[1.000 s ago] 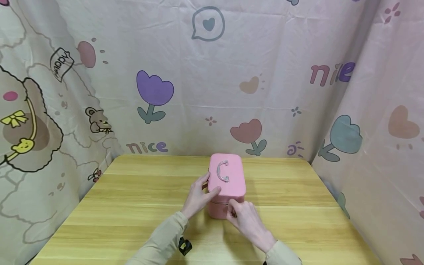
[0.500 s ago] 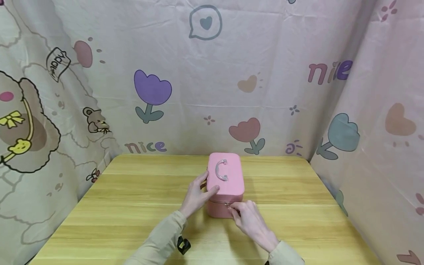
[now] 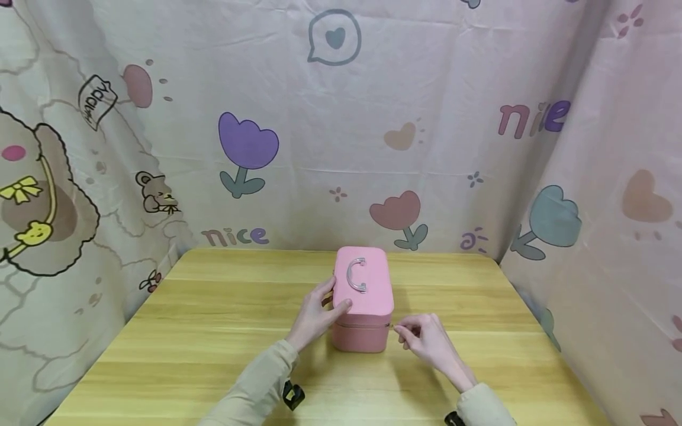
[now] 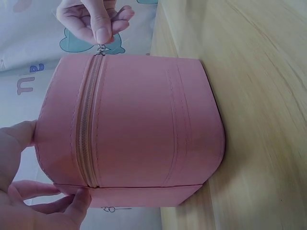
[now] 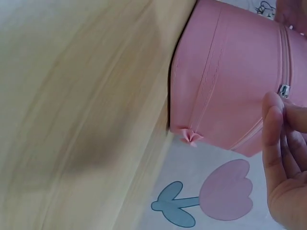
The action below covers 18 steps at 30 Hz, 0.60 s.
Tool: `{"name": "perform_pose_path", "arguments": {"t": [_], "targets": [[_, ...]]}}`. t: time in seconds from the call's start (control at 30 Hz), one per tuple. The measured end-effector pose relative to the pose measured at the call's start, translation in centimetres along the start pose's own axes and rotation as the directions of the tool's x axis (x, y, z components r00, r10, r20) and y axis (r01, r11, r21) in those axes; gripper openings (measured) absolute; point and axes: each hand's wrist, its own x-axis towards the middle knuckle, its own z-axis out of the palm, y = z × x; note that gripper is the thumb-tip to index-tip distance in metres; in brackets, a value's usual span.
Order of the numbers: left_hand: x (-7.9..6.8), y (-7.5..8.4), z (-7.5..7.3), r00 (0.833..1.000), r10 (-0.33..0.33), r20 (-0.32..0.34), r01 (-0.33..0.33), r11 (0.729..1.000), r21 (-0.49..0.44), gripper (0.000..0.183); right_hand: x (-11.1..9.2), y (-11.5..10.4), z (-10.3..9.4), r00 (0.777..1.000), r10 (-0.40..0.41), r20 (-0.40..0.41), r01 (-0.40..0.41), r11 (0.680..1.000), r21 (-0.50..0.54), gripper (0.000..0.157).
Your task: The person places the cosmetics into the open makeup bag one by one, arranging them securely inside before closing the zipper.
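Observation:
A pink vanity case (image 3: 362, 338) stands upright on the wooden table, a silver handle (image 3: 351, 276) on its lid. My left hand (image 3: 313, 316) grips its near left corner, thumb on the lid's edge and fingers against the side. In the left wrist view, the zipper (image 4: 85, 129) runs across the case's front below the lid. My right hand (image 3: 428, 340) pinches the zipper pull between thumb and forefinger at the front right corner. The metal zip slider (image 5: 284, 90) shows just beyond those fingertips in the right wrist view.
Wooden table (image 3: 213, 331) surface surrounds the case. Behind it and on both sides hangs a printed curtain (image 3: 319, 148). A small pink bow (image 5: 190, 137) sticks out low on the case's side. Black straps (image 3: 293, 394) show near the sleeves.
My right hand has drawn the zipper pull rightward along the case's front to the right corner. The left hand stays on the case, which has barely moved.

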Motion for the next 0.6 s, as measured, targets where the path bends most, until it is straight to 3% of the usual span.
{"name": "perform_pose_path", "arguments": {"t": [0.33,0.47,0.6], "targets": [[0.2,-0.3,0.0,1.0,0.007,0.005,-0.007,1.0,-0.014,0.07,0.9,1.7,-0.7,0.991,-0.045,0.125,0.033,0.994,0.101,0.011],[0.5,-0.8,-0.4,1.0,0.003,0.018,-0.002,0.997,-0.073,0.068,1.2,2.1,-0.5,0.984,-0.046,0.172,0.02,0.989,0.15,0.012],[0.8,-1.5,-1.0,0.999,-0.012,0.035,0.017,0.99,-0.141,0.065,1.5,2.1,0.2,0.983,-0.085,0.164,0.056,0.983,0.175,0.014]]}}
